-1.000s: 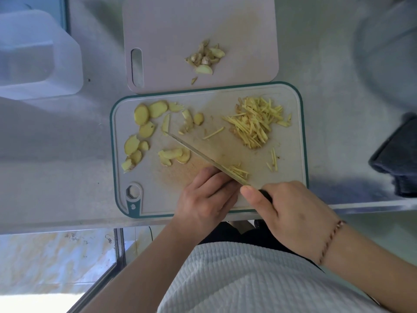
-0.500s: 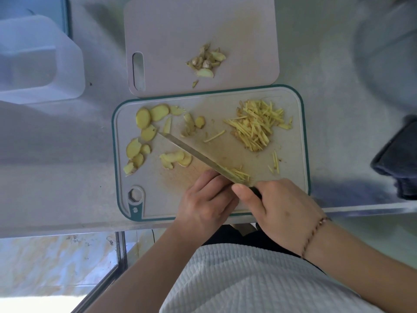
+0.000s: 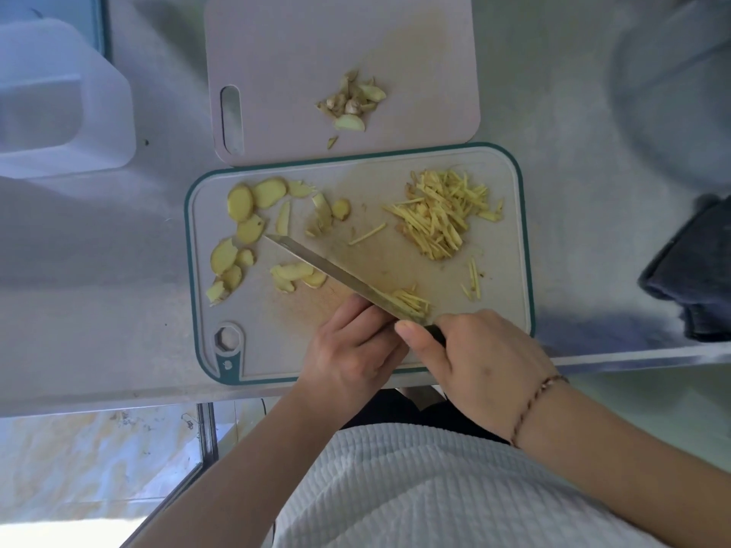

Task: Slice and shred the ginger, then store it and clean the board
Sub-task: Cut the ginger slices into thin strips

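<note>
A teal-rimmed cutting board [image 3: 510,183] lies on the steel counter. Several ginger slices [image 3: 241,203] are spread over its left part. A pile of ginger shreds [image 3: 443,219] sits at its right. My right hand [image 3: 482,365] grips the dark handle of a knife [image 3: 336,272], blade slanting up-left across the board. Fresh shreds [image 3: 411,300] lie against the blade. My left hand [image 3: 352,350], fingers curled, presses down right beside the blade; what is under its fingertips is hidden.
A pale pink board [image 3: 277,53] with ginger peel scraps [image 3: 352,102] lies behind the teal one. A translucent plastic container [image 3: 55,104] stands at the far left. A dark cloth [image 3: 696,270] lies at the right counter edge.
The knife has shifted slightly along the board and the shreds beside the blade have grown a little. Both hands stay in nearly the same place.
</note>
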Demonstrator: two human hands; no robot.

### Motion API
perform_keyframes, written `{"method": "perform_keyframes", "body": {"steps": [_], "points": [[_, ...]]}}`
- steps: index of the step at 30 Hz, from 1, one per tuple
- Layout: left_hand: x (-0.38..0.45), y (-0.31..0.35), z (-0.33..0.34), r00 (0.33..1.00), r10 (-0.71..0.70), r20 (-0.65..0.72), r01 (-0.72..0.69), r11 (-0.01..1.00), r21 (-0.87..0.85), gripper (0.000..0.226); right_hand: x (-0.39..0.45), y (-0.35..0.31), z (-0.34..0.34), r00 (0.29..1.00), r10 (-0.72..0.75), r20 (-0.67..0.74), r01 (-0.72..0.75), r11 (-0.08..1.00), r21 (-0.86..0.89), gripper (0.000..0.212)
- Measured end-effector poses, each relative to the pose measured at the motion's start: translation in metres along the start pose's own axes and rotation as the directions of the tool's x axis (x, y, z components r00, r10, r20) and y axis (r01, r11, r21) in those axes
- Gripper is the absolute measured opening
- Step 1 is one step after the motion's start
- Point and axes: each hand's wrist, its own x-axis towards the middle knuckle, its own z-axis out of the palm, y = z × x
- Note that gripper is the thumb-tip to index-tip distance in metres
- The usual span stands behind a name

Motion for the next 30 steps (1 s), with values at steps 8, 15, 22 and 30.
{"method": "perform_keyframes", "body": {"steps": [8,15,22,30], "points": [[-0.005,0.000,0.002,1.000,0.014,0.021,-0.015,0.999,0.043,0.017,-0.022,0.014,-0.005,1.000,0.021,0.023,-0.023,0.994,0.107,0.068],[-0.002,0.001,0.000,1.000,0.005,0.030,-0.005,1.000,0.009,0.009,-0.009,0.006,-0.002,0.999,0.037,0.011,-0.038,0.997,0.068,0.072],[-0.003,0.001,0.000,1.000,-0.005,0.022,0.005,1.000,0.013,0.012,-0.016,0.009,-0.003,1.000,0.024,0.010,-0.025,0.994,0.107,0.069],[-0.003,0.001,0.000,1.000,-0.006,0.022,0.006,1.000,0.010,0.009,-0.013,0.006,0.001,0.999,0.049,0.004,-0.049,0.996,0.076,0.068]]}}
